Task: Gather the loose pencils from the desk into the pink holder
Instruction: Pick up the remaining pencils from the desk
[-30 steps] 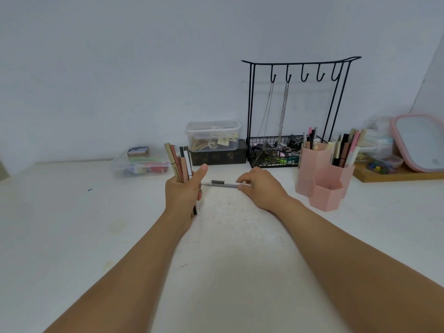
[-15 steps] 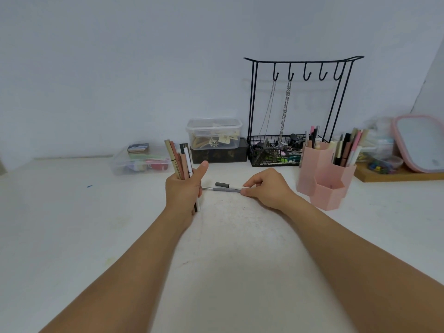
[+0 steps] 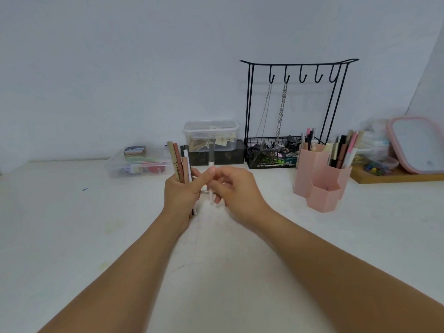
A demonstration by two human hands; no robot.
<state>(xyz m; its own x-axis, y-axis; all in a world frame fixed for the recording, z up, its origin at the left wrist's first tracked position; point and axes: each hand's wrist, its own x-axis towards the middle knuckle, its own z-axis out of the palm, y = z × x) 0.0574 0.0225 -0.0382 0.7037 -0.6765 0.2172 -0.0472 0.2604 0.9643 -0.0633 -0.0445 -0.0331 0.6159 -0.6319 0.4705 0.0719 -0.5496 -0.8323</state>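
Motion-blurred pen (nearly upright) in right hand

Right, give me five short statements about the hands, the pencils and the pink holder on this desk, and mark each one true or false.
1. The left hand grips a bunch of pencils upright. True.
2. The pink holder lies tipped over on its side. False: it stands upright on the desk, with pens sticking out of its taller compartments.
3. The right hand pinches a blurred whitish pencil close beside the left hand. True.
4. The pink holder stands to the left of both hands. False: it stands to their right.
5. The black hook rack has nothing hanging from it. False: chains hang from two of its hooks.
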